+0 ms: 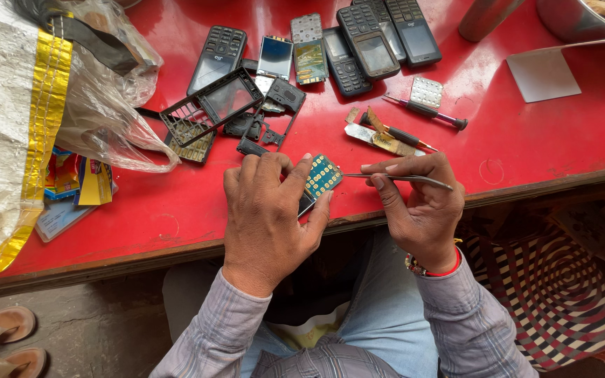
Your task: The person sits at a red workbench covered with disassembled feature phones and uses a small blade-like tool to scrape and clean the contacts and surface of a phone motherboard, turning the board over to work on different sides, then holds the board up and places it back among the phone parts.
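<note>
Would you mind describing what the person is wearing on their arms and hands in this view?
Both arms are covered by long shirt sleeves in a pale grey-lilac fabric with fine checked lines, ending in buttoned-style cuffs at the wrists. The left hand is bare, with no ring or band visible. The right hand is also bare, but its wrist carries a red thread and a beaded bracelet.

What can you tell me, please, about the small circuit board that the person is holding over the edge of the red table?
The circuit board is a small flat rectangle, its teal-green face dotted with rows of round gold keypad contacts. It looks like a bare phone board, with a dark part below it. It is tilted and pinched in the left hand, between thumb and fingers, above the red table edge. The tip of the metal tweezers in the right hand meets its right edge.
</note>
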Available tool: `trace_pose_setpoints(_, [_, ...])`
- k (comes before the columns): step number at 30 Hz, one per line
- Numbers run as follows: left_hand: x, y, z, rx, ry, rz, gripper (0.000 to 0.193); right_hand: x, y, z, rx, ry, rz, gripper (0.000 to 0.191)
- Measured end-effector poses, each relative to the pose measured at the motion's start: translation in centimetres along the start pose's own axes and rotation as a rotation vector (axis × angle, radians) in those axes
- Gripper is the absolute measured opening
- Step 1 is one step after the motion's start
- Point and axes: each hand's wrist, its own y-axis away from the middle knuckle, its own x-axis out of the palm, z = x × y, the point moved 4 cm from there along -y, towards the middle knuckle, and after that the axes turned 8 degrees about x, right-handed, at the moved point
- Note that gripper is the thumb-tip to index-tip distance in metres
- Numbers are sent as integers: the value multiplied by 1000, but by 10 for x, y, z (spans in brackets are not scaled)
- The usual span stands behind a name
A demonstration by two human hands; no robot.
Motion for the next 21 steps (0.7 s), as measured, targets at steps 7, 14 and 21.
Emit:
trace_pose_setpoints(7, [1,0,0,-2,2,-2,48,1,0,-1,6,-12,-3,20])
trace_pose_setpoints(14, [1,0,-1,3,-7,-13,47,1,1,-1,-2,4,-14,19])
trace_pose_setpoints(21, [2,0,-1,3,-8,-3,48,1,1,-2,-17,-11,-13,20])
